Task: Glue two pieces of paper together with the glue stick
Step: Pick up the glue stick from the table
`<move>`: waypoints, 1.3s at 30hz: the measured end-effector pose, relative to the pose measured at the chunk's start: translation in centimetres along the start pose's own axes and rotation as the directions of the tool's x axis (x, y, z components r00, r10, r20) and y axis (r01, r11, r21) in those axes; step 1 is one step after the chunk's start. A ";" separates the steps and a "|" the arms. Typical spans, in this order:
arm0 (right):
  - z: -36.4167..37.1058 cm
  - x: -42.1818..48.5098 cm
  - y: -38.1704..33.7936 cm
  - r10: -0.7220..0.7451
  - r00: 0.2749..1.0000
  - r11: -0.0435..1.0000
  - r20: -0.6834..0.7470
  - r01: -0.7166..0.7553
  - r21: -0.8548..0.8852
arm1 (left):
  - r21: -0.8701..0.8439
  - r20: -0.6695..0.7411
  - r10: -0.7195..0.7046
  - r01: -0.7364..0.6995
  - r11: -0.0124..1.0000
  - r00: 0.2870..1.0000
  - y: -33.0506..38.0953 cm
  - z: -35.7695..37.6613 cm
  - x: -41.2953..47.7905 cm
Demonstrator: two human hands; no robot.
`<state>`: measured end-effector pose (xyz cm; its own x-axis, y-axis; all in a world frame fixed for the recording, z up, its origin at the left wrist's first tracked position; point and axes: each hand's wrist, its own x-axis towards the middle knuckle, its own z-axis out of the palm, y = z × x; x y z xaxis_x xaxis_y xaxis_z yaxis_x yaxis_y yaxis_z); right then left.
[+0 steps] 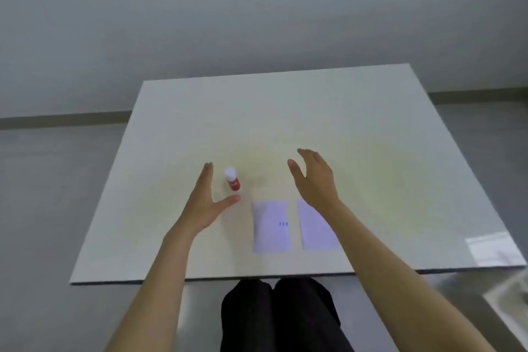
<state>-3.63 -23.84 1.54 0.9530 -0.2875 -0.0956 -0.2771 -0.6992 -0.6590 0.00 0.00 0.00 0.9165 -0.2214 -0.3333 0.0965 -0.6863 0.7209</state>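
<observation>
A red glue stick with a white cap (232, 179) stands upright on the white table (371, 151). Two pale rectangular papers lie side by side near the front edge: the left paper (271, 226) carries small blue marks, and the right paper (315, 230) is partly covered by my right forearm. My left hand (204, 203) hovers open just left of the glue stick, thumb spread beneath it, not touching. My right hand (313, 177) is open above the table, beyond the right paper, holding nothing.
The table's front edge runs just above my dark-trousered knees (280, 317). A bright reflection (491, 248) lies at the front right corner. A pale object (511, 294) sits on the floor at the lower right. A grey wall stands behind.
</observation>
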 end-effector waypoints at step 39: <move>2.8 -3.2 2.6 -0.085 0.976 0.840 0.201 -0.038 0.541 | 0.379 -0.394 0.655 -0.536 0.755 0.644 1.3 8.2 -1.0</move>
<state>-7.02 -22.88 -2.00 0.9783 -0.0893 -0.1872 -0.2028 -0.2223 -0.9537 -3.93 -6.36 -3.71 0.8068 -0.3193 0.4970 -0.5653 -0.6616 0.4926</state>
